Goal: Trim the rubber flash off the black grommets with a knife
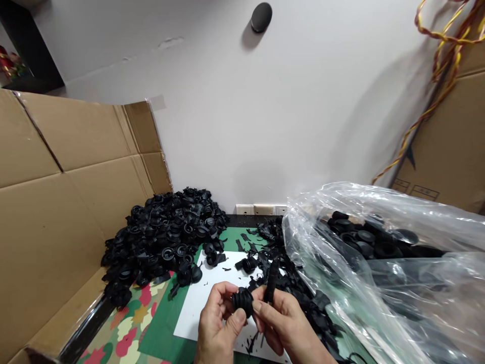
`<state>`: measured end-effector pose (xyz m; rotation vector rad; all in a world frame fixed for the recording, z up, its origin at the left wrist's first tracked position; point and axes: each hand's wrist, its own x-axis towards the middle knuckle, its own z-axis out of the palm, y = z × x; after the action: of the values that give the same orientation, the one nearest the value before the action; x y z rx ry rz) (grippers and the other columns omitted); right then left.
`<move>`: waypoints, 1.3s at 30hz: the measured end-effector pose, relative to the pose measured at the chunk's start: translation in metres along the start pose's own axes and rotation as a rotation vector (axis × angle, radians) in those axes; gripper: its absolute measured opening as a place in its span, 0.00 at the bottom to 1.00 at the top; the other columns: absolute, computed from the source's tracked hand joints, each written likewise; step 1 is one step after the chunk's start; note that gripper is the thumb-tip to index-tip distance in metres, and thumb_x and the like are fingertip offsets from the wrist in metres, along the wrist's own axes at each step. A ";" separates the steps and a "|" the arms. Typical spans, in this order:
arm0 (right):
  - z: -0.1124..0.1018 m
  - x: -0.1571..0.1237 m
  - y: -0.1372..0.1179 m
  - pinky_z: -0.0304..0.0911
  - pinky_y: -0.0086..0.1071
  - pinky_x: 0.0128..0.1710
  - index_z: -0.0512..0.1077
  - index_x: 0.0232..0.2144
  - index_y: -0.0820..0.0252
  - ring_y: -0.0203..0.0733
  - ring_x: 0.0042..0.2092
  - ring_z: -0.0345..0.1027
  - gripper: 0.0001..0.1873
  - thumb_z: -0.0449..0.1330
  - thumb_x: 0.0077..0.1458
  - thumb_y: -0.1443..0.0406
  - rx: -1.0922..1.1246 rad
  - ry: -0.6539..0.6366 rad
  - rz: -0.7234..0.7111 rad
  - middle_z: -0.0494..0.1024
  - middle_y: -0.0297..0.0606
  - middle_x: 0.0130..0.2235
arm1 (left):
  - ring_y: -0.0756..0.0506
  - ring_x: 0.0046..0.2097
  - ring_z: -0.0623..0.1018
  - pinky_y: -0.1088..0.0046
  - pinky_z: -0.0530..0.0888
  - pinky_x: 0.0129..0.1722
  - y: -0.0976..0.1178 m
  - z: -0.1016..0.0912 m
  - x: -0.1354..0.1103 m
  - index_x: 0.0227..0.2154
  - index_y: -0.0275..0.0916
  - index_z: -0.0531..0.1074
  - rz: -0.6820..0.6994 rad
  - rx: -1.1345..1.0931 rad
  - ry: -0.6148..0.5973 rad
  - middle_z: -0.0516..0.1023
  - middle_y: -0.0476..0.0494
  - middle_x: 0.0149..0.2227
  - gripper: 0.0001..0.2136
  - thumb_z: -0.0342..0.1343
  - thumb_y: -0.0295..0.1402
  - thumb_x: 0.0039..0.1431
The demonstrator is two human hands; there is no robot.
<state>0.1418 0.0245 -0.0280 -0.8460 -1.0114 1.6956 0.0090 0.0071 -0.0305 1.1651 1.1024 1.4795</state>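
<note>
Between the thumb and fingers of my left hand (216,326) is a black ribbed rubber bellows (242,300), held above the white sheet (193,313). My right hand (286,318) grips a slender black tool (272,282) whose upper end sticks up past the fingers; its exact kind is unclear. The right thumb and forefinger press together at the bellows' right edge, touching it or very close. Another black rubber piece (249,264) lies on the sheet just beyond my hands. Dark scraps (250,345) lie below them.
A big heap of black rubber parts (170,227) rises at left against a cardboard box (87,151). Black trimmings (299,283) pile up along the right. A clear plastic bag (379,283) holds more black round parts (366,236). Under the sheet lies a green mat (162,328).
</note>
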 end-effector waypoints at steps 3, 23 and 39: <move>0.000 0.001 0.002 0.39 0.21 0.11 0.66 0.24 0.62 0.24 0.12 0.48 0.19 0.63 0.45 0.53 -0.004 0.009 -0.001 0.66 0.26 0.16 | 0.49 0.28 0.72 0.75 0.69 0.29 -0.001 0.000 0.001 0.35 0.38 0.72 -0.006 -0.009 0.000 0.75 0.49 0.26 0.14 0.64 0.38 0.46; -0.004 0.011 0.017 0.34 0.23 0.09 0.66 0.23 0.61 0.24 0.09 0.44 0.23 0.64 0.38 0.48 -0.028 0.090 -0.019 0.63 0.24 0.13 | 0.49 0.28 0.71 0.76 0.67 0.27 -0.003 0.000 0.001 0.33 0.39 0.72 0.011 0.062 0.043 0.75 0.51 0.25 0.14 0.65 0.39 0.44; -0.004 0.017 0.028 0.36 0.24 0.10 0.67 0.23 0.61 0.24 0.10 0.43 0.26 0.65 0.34 0.46 -0.035 0.142 0.006 0.62 0.23 0.12 | 0.49 0.26 0.70 0.76 0.65 0.25 -0.002 0.002 0.001 0.30 0.38 0.73 0.019 0.051 0.081 0.73 0.51 0.23 0.15 0.66 0.41 0.42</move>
<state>0.1299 0.0364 -0.0563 -0.9786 -0.9448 1.6029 0.0108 0.0085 -0.0319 1.1624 1.1934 1.5321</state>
